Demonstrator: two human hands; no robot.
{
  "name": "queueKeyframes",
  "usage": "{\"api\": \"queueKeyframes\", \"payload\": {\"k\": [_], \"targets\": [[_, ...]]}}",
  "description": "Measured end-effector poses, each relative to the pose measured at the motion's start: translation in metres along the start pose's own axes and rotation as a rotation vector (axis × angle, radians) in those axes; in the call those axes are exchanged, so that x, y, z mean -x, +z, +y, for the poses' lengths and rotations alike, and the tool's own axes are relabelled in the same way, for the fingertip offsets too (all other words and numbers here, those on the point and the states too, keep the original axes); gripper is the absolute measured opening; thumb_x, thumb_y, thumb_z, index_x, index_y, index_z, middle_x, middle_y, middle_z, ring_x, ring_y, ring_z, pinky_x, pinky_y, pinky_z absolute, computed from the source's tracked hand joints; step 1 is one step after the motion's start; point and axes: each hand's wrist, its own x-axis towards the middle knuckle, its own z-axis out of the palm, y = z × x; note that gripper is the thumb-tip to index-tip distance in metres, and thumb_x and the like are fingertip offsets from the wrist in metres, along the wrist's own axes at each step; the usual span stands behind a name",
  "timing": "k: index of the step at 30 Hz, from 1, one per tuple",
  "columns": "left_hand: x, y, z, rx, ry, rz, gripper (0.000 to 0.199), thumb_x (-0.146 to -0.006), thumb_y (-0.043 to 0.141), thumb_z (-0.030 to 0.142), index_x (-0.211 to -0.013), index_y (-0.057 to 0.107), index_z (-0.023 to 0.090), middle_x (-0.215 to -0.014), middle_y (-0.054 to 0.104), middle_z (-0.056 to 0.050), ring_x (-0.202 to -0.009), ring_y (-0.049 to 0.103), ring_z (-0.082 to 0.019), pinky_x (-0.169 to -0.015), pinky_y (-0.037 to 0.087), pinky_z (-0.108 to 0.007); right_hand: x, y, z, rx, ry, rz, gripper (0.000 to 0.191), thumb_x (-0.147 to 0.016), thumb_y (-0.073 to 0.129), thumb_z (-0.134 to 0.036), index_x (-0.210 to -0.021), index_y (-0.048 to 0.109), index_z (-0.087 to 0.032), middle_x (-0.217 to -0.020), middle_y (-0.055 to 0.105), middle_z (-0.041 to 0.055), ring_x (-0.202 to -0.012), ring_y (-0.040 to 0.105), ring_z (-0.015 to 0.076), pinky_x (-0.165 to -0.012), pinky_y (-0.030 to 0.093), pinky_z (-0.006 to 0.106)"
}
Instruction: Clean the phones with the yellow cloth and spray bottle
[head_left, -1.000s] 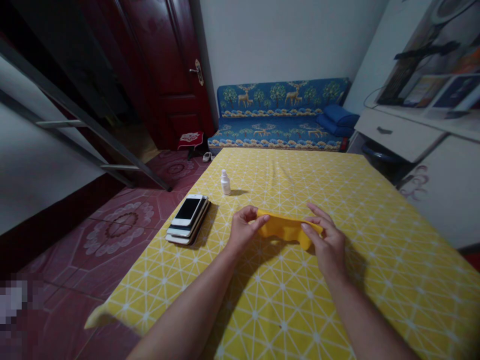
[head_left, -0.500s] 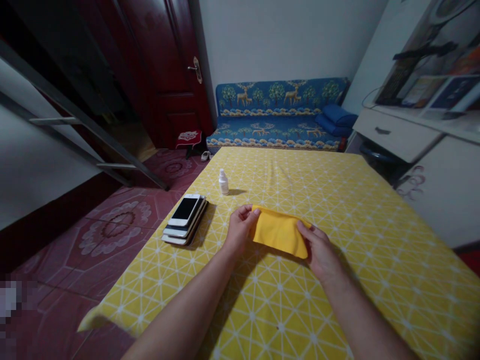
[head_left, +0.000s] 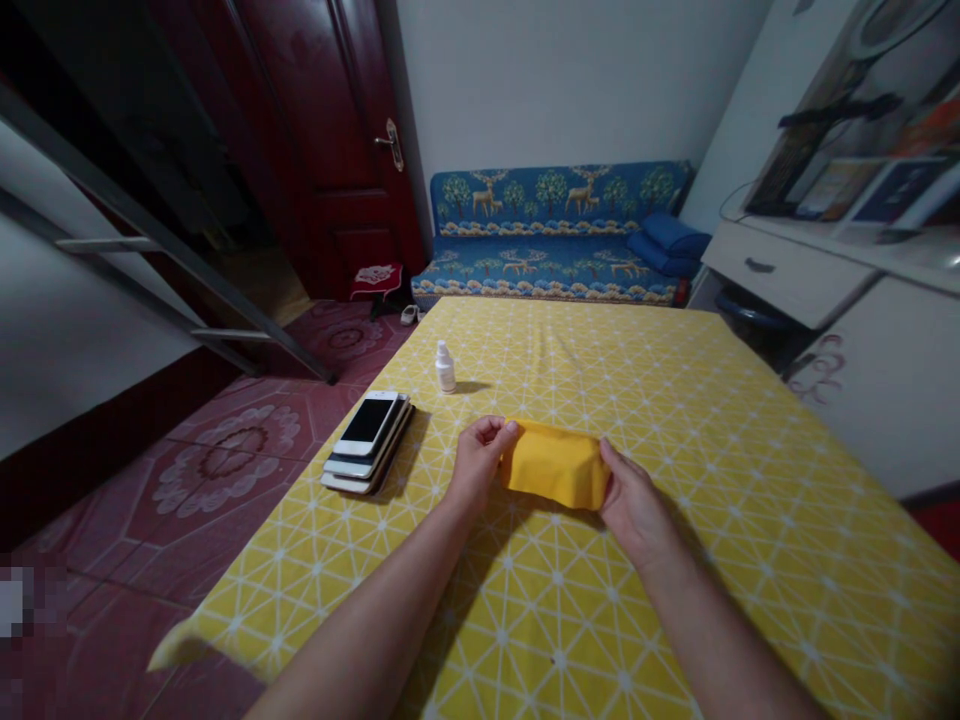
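Note:
A yellow cloth (head_left: pixel 555 465) is stretched between my two hands, just above the table. My left hand (head_left: pixel 480 455) pinches its upper left corner between thumb and fingers. At the right edge, my right hand (head_left: pixel 630 495) grips the cloth with the thumb on top and the fingers behind, mostly hidden. Left of my left hand lies a stack of several phones (head_left: pixel 366 425), the top one white with a dark screen. Beyond it a small white bottle (head_left: pixel 445 368) stands upright.
A yellow patterned tablecloth (head_left: pixel 637 360) covers the table. Behind the table is a blue sofa (head_left: pixel 517 245) with deer on it. White drawers (head_left: pixel 787 270) stand at the right, a ladder (head_left: pixel 210 290) at the left, and a small stool (head_left: pixel 377 280) near the red door (head_left: pixel 322 120).
My right hand has shifted slightly left and now holds the cloth at its right edge, without the flap that stuck out beyond the thumb. My left hand keeps its pinch.

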Motion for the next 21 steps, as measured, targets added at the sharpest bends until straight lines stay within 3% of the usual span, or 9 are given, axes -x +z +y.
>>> {"api": "queueKeyframes", "payload": {"k": [3,7,9,11,14,21], "targets": [[-0.001,-0.001,-0.001,0.029,-0.035,-0.035,0.035,-0.068,0.082,0.048,-0.078,0.070,0.016,-0.069,0.067,0.000,-0.061,0.060,-0.012,-0.057,0.043,-0.021,0.002,0.002,-0.002,-0.005,-0.043,0.022,0.027,-0.075,0.080,-0.038,-0.097,0.072,-0.025,-0.108,0.076,0.0063,-0.113,0.066,0.0303,-0.090,0.059,0.041],[-0.001,0.001,0.004,0.145,-0.059,-0.072,0.028,-0.068,0.077,0.040,-0.080,0.075,0.014,-0.079,0.073,-0.007,-0.072,0.066,-0.019,-0.064,0.048,-0.026,0.007,0.005,-0.008,0.012,-0.095,-0.001,0.065,-0.074,0.082,-0.033,-0.133,0.054,-0.032,-0.114,0.073,0.0070,-0.113,0.067,0.0298,-0.091,0.058,0.044],[-0.001,0.002,0.007,0.196,-0.059,-0.097,0.025,-0.064,0.073,0.030,-0.083,0.077,0.014,-0.085,0.075,-0.009,-0.076,0.068,-0.021,-0.066,0.049,-0.027,0.008,0.006,-0.010,0.038,-0.129,-0.012,0.071,-0.073,0.083,-0.032,-0.137,0.051,-0.034,-0.123,0.069,0.0068,-0.116,0.065,0.0291,-0.092,0.057,0.043],[-0.002,0.002,0.008,0.207,-0.082,-0.110,0.029,-0.059,0.069,0.021,-0.085,0.078,0.013,-0.085,0.076,-0.009,-0.075,0.068,-0.020,-0.065,0.049,-0.026,0.009,0.006,-0.012,0.075,-0.123,-0.049,0.060,-0.072,0.083,-0.032,-0.127,0.059,-0.031,-0.129,0.067,0.0067,-0.119,0.063,0.0291,-0.094,0.056,0.042],[-0.003,-0.001,0.006,0.202,-0.117,-0.121,0.034,-0.056,0.069,0.017,-0.089,0.078,0.013,-0.081,0.076,-0.008,-0.070,0.068,-0.019,-0.063,0.048,-0.025,0.008,0.005,-0.012,0.100,-0.050,-0.091,0.044,-0.071,0.083,-0.033,-0.111,0.068,-0.026,-0.119,0.072,0.0073,-0.115,0.065,0.0301,-0.093,0.056,0.042],[-0.002,-0.004,0.007,0.185,-0.133,-0.137,0.050,-0.056,0.088,0.034,-0.099,0.077,0.013,-0.092,0.076,-0.011,-0.077,0.070,-0.022,-0.070,0.053,-0.031,0.010,0.010,-0.017,0.027,-0.098,-0.017,0.030,-0.071,0.080,-0.039,-0.097,0.077,-0.023,-0.113,0.074,0.0072,-0.120,0.061,0.0287,-0.104,0.049,0.042]]}}
